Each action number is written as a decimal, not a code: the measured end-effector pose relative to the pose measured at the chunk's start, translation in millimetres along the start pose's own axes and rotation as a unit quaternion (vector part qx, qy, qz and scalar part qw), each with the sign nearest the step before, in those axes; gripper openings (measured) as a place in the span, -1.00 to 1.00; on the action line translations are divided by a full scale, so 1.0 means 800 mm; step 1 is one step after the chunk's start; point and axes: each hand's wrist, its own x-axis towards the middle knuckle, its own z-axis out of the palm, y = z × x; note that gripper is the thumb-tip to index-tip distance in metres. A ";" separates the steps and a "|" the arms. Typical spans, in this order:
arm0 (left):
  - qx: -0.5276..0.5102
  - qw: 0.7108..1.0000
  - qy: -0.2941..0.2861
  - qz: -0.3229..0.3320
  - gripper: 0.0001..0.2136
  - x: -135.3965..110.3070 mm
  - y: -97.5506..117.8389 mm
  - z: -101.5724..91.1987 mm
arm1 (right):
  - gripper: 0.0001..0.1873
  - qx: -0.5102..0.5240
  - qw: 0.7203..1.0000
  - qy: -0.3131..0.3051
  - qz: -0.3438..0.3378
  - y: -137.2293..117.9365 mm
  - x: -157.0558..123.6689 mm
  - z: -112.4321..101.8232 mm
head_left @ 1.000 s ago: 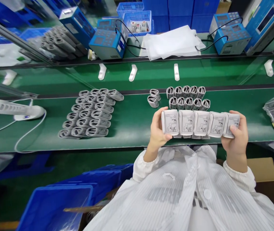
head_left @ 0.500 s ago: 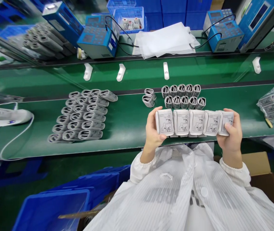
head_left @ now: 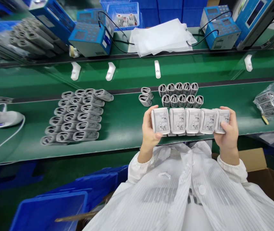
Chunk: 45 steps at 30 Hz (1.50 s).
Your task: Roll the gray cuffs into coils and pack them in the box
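Observation:
My left hand (head_left: 150, 126) and my right hand (head_left: 227, 131) squeeze a row of several rolled grey blood pressure cuffs (head_left: 187, 121) from both ends, just above the green conveyor belt (head_left: 122, 136). Each cuff shows a white printed diagram. Beyond the row lies a block of several upright rolled cuffs (head_left: 180, 94), with two loose cuffs (head_left: 145, 96) beside it. A larger block of cuffs lying on their sides (head_left: 75, 117) sits further left on the belt.
A plastic bag of cuffs (head_left: 269, 102) lies at the belt's right. Several white plastic parts (head_left: 110, 71) sit on a second belt behind. Blue testers (head_left: 91, 40) and white sheets (head_left: 162, 37) stand beyond. A blue crate (head_left: 47, 211) and cardboard box (head_left: 269, 179) stand below.
The whole scene has slid left and slightly up in view as the camera turned. My hands keep the same hold on the row of cuffs.

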 end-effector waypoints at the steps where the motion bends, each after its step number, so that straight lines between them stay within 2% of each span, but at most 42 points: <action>1: 0.004 1.000 -0.001 0.000 0.02 0.000 0.000 0.000 | -0.48 0.010 1.000 0.004 0.005 -0.001 -0.001 0.002; 11: 0.008 1.000 0.012 -0.005 0.06 -0.006 -0.019 -0.006 | -0.45 0.033 0.999 0.010 0.019 -0.007 -0.003 0.009; 21: 0.006 1.000 0.023 -0.019 0.02 -0.006 -0.016 0.001 | -0.39 -0.003 1.000 0.003 0.023 -0.007 -0.002 0.008; 27: 0.031 0.999 0.010 -0.026 0.01 -0.007 -0.020 -0.003 | -0.41 -0.031 0.999 -0.005 0.020 -0.004 -0.002 0.007; 31: 0.025 0.999 0.005 -0.030 0.00 -0.008 -0.023 -0.004 | -0.39 -0.010 0.999 0.009 0.039 -0.006 -0.003 0.008; 38: 0.021 0.999 0.014 -0.048 -0.01 -0.011 -0.032 -0.007 | -0.38 -0.040 0.998 -0.011 0.037 -0.004 -0.003 0.004; 45: 0.059 0.998 -0.008 -0.032 -0.06 -0.008 -0.036 -0.018 | -0.43 -0.040 0.998 -0.027 0.049 0.005 -0.001 -0.001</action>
